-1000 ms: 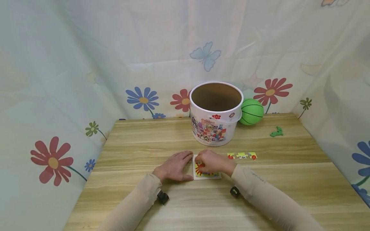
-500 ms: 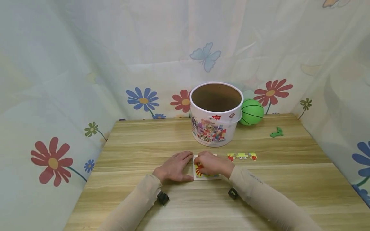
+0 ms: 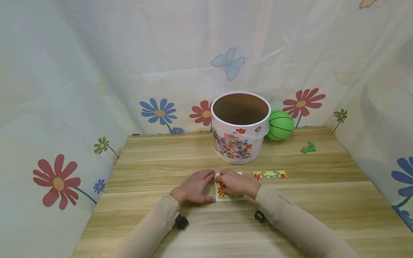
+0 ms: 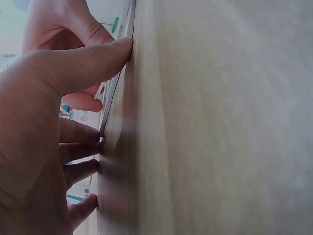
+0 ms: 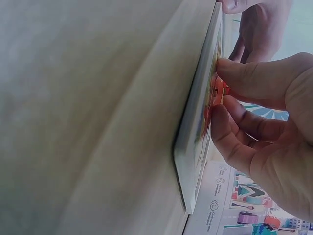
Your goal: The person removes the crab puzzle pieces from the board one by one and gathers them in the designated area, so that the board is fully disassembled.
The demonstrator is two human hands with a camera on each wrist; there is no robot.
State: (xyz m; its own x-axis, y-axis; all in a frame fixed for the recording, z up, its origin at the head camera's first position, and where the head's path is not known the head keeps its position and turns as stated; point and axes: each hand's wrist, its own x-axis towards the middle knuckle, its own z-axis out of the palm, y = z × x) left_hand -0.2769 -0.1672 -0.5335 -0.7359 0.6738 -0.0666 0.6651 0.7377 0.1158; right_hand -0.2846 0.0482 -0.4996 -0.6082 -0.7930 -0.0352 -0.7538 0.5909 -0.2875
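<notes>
Puzzle board (image 3: 230,200) flat on the desk (image 3: 206,236)

Left hand (image 3: 195,187) open, fingers and thumb extended, touching the board's left edge. Right hand (image 3: 237,182) over the board, thumb and fingertips pinching a red piece (image 5: 220,92) at its face; part of the picture hidden by that hand. Three loose puzzle pieces (image 3: 269,174) in a row just right of the board. White bucket (image 3: 237,139) beyond the board; green ball (image 3: 280,125) beyond and to its right. Small green object (image 3: 308,147) farther right of the board.

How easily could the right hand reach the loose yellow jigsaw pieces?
Probably yes: nothing blocks the right hand from the yellow jigsaw pieces, though its fingers work at the square white-edged puzzle.
</notes>
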